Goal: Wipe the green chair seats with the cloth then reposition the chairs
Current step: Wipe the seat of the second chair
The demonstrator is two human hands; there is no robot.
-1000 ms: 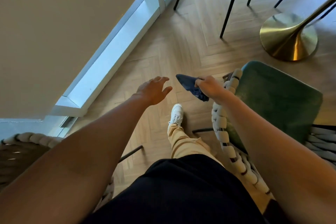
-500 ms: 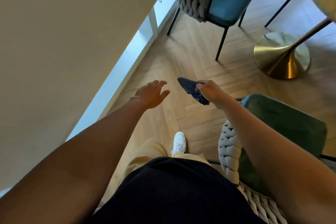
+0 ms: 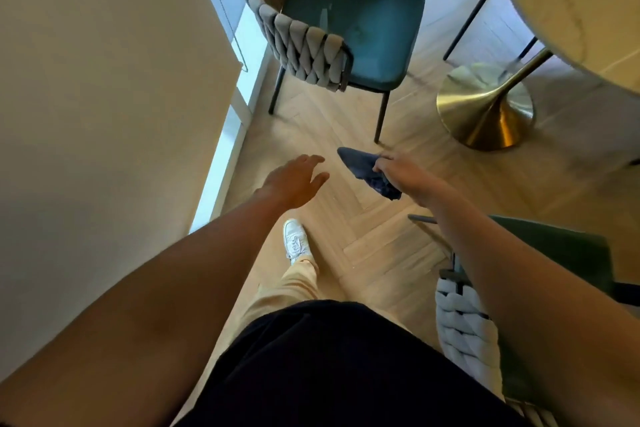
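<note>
A green-seated chair (image 3: 360,24) with a woven grey back stands ahead near the window. A second green chair (image 3: 561,253) is at my lower right, partly hidden behind my right forearm, its woven back (image 3: 464,326) beside my hip. My right hand (image 3: 405,173) grips a dark blue cloth (image 3: 363,166) in the air above the floor, between the two chairs. My left hand (image 3: 294,180) hovers open next to it, fingers spread, holding nothing. Neither hand touches a chair.
A round table top (image 3: 571,3) on a brass pedestal base (image 3: 485,111) stands at the right. A beige wall (image 3: 104,114) and a floor-level window (image 3: 225,149) run along the left. Black legs of another chair (image 3: 481,0) show at the top. Wooden herringbone floor (image 3: 363,236) lies between.
I have walked forward: the near chair has slid down and right in view, and the far chair has come closer. Both hands keep their poses, the cloth still held.
</note>
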